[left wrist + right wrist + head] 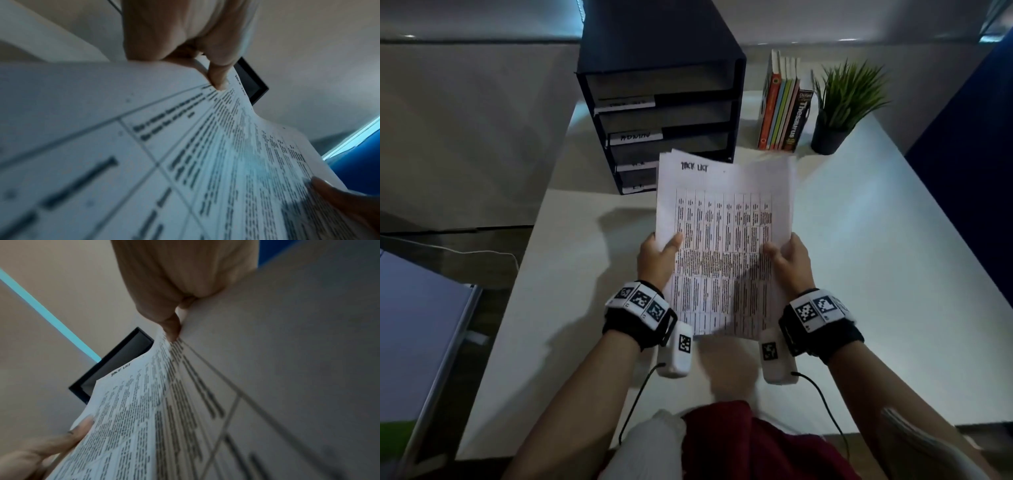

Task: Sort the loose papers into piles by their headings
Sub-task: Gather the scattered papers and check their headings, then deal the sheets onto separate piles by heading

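Our left hand (658, 255) pinches the left edge of the paper stack (724, 240), thumb on the printed face, and our right hand (789, 260) pinches the right edge the same way. We hold the stack up off the white bench (859, 240), tilted toward us; its top sheet is a printed table with a handwritten heading that looks like "TASK LIST". Behind it, at the bench's far edge, stands a dark tray organizer (664, 102) with labelled shelves; books (782, 106) and a potted plant (844, 102) sit toward the far right corner.
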Available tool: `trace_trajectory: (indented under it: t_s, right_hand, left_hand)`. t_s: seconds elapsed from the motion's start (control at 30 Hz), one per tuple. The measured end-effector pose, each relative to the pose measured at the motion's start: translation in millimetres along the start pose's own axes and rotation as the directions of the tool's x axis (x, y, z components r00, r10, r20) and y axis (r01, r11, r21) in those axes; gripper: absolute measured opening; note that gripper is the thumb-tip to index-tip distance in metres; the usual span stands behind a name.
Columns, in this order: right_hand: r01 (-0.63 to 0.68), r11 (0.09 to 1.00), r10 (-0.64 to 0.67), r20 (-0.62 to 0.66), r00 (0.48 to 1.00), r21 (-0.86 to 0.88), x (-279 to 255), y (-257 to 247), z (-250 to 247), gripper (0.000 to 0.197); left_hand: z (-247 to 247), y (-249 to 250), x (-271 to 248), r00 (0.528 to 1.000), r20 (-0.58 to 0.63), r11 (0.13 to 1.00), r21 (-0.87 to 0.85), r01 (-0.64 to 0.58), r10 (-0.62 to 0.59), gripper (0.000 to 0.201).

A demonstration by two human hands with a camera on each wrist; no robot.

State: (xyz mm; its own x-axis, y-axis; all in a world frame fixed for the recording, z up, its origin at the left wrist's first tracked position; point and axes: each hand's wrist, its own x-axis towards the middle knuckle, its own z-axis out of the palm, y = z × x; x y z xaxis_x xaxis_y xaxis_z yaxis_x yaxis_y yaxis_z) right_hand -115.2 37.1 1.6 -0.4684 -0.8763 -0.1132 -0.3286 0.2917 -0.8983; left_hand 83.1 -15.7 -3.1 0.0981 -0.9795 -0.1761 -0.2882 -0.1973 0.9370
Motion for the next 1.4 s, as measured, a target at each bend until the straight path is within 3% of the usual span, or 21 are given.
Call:
trace_trajectory:
  t_s: [0.17,0.23,0.47,0.57,0.67,0.83,0.93,1.07,1.2,1.4]
  right_hand:
    - [-0.158,0.946,0.182,0.058,0.982,-0.283,-5,20,4,0.012]
    - [-0.174,0.916,0.208,0.057,0.977,-0.360,-9,25,4,0.022]
    - [-0.148,0.833,0.269,0.157,0.950,-0.533,-24,29,6,0.040]
    - [-0.101,0.769,0.291,0.204,0.935,-0.631,-37,33,5,0.059]
    - [-0.057,0.715,0.286,0.217,0.933,-0.697,-48,34,1,0.063]
    - [0.145,0.633,0.144,0.300,0.943,-0.761,-43,11,4,0.070]
    - [0.297,0.651,0.084,0.455,0.887,-0.699,-28,-7,9,0.062]
    - [0.444,0.619,0.082,0.615,0.784,-0.648,-10,-20,22,0.058]
    - [0.484,0.577,0.105,0.648,0.754,-0.658,-6,-19,37,0.069]
    - [0.457,0.518,0.101,0.582,0.807,-0.724,-3,-6,50,0.081]
  left_hand:
    - [5,-28,-18,0.960,0.048,0.952,0.147,0.268,-0.277,0.046]
    - [6,-35,-27,0.920,0.077,0.904,0.234,0.357,-0.383,0.053]
    - [1,-37,-47,0.880,0.090,0.806,0.453,0.380,-0.466,0.061]
    - [-4,-39,-52,0.874,0.118,0.743,0.586,0.322,-0.471,0.066]
    - [-11,-43,-53,0.863,0.134,0.683,0.674,0.282,-0.488,0.071]
    - [-21,-34,-46,0.899,0.093,0.596,0.777,0.203,-0.428,0.060]
    - [-24,-25,-31,0.936,0.093,0.652,0.740,0.164,-0.341,0.056]
    - [-19,-13,-7,0.978,0.146,0.713,0.701,0.002,-0.146,0.066]
    - [-12,-5,15,0.962,0.250,0.623,0.771,-0.132,-0.105,0.082]
    - [-8,-11,35,0.910,0.394,0.496,0.820,-0.285,-0.128,0.085]
